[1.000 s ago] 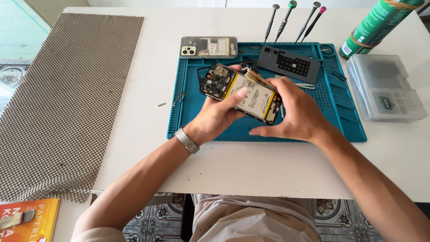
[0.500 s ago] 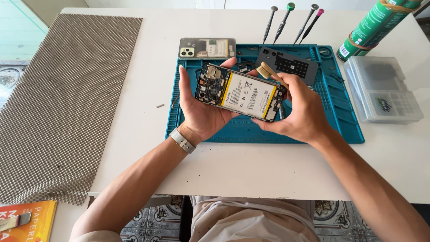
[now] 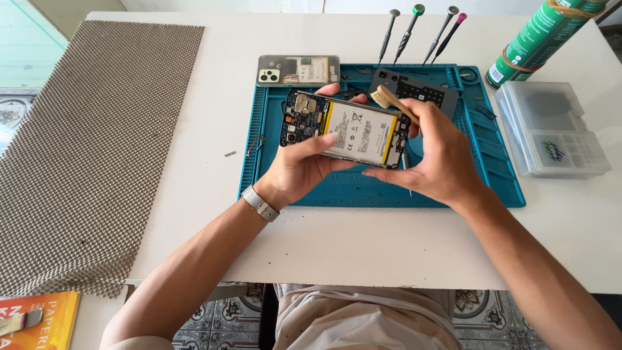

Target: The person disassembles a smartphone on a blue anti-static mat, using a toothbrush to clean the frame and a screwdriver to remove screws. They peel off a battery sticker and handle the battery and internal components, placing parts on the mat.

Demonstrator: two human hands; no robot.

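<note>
An opened smartphone with exposed white battery and circuit board [image 3: 345, 129] is held above the blue silicone repair mat [image 3: 291, 188], long axis running left to right, gripped at its left end by the left hand [image 3: 299, 170]. A small pale-bristled brush [image 3: 387, 100] is pinched in the closed fingers of the right hand [image 3: 435, 152], its bristles poised just beyond the phone's far edge.

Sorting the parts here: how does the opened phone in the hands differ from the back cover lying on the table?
The opened phone is held above the mat by both hands, battery and circuit board exposed; the back cover lies flat on the white table, untouched, showing camera lenses. Both are similar-sized rectangles.
</note>
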